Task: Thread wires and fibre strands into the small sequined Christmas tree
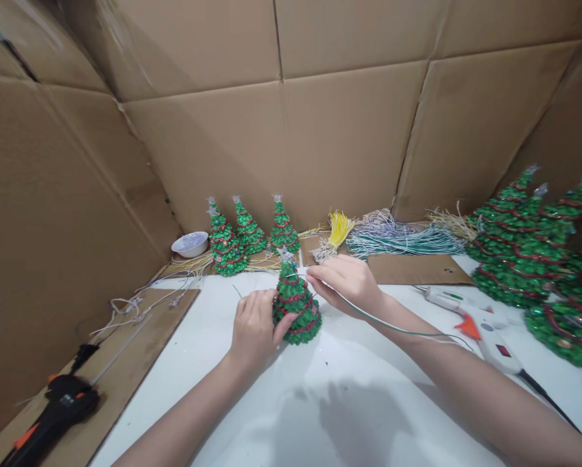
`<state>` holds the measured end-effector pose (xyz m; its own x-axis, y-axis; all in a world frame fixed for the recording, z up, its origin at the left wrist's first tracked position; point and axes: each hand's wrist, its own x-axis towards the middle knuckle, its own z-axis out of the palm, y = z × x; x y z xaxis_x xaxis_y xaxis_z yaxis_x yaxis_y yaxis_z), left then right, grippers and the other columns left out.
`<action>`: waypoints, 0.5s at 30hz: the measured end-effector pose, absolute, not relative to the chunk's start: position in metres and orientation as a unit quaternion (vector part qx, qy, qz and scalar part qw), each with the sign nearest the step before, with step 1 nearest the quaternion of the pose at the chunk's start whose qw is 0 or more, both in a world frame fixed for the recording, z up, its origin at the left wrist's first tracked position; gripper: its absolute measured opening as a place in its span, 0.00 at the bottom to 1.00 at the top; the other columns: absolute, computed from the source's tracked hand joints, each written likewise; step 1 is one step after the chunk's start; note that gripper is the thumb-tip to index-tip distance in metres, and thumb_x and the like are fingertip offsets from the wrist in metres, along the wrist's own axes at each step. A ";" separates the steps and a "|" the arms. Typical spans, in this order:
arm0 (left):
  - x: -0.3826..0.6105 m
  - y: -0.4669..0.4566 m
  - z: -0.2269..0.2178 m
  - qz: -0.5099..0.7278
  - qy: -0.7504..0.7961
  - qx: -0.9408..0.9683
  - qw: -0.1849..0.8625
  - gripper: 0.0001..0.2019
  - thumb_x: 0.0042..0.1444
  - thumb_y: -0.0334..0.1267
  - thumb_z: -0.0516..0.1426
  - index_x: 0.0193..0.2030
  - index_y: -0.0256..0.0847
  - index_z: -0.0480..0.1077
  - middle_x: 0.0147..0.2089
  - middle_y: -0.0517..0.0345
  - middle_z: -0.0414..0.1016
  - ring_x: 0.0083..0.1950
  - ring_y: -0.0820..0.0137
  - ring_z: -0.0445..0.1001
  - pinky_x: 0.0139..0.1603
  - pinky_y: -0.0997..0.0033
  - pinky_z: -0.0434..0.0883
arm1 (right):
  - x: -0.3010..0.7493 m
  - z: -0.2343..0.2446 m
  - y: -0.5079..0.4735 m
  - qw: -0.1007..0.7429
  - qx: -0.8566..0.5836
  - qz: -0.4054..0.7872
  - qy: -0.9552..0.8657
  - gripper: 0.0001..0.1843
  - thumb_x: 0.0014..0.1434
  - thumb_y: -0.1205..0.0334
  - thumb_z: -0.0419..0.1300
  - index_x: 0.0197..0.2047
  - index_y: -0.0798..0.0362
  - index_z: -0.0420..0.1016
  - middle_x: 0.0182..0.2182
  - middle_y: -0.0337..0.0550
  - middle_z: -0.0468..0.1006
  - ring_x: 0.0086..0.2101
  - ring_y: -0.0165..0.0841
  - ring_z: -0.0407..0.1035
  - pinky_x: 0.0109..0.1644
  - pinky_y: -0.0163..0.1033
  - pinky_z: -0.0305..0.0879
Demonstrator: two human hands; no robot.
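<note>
A small green Christmas tree (298, 318) with red garland and a clear star on top stands in the middle of the white table. My left hand (258, 323) is wrapped around its left side, thumb across the front. Beside the upper part of the tree, my right hand (345, 283) pinches a thin green-and-white wire (393, 322). One end of the wire reaches the tree just below the star; the other trails back over my right forearm. Thin dark wire ends stick out at the tree's sides.
A white glue gun (490, 340) lies at right, near several larger trees (519, 240). Small trees (245, 227) stand behind, beside a white bowl (190, 251). Wire bundles (402, 239) and a yellow bundle (340, 227) lie at back. A black glue gun (70, 402) rests on cardboard at left.
</note>
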<state>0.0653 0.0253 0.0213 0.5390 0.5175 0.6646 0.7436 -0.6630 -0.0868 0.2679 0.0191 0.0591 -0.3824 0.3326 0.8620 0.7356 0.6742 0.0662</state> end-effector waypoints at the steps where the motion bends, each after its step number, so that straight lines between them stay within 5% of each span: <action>1: 0.065 0.026 0.022 -0.299 -0.364 -0.860 0.196 0.15 0.58 0.46 0.49 0.44 0.36 0.62 0.35 0.49 0.73 0.39 0.62 0.70 0.39 0.63 0.62 | 0.267 0.059 0.018 0.443 -0.335 -0.225 -0.800 0.12 0.61 0.64 0.49 0.32 0.54 0.72 0.19 0.41 0.71 0.21 0.29 0.62 0.27 0.36 0.53; 8: 0.060 0.030 0.024 -0.258 -0.345 -0.858 0.282 0.16 0.55 0.50 0.51 0.41 0.39 0.67 0.36 0.50 0.76 0.41 0.60 0.71 0.43 0.62 0.59 | 0.263 0.063 0.011 0.385 -0.325 -0.233 -0.832 0.13 0.62 0.66 0.47 0.33 0.55 0.71 0.25 0.43 0.75 0.27 0.29 0.66 0.31 0.36 0.55; 15: 0.059 0.031 0.015 -0.312 -0.346 -0.862 0.198 0.16 0.55 0.46 0.53 0.45 0.37 0.61 0.38 0.49 0.73 0.42 0.61 0.70 0.44 0.61 0.61 | 0.260 0.066 0.011 0.391 -0.335 -0.256 -0.818 0.13 0.63 0.67 0.46 0.32 0.57 0.69 0.25 0.45 0.75 0.26 0.30 0.67 0.30 0.36 0.54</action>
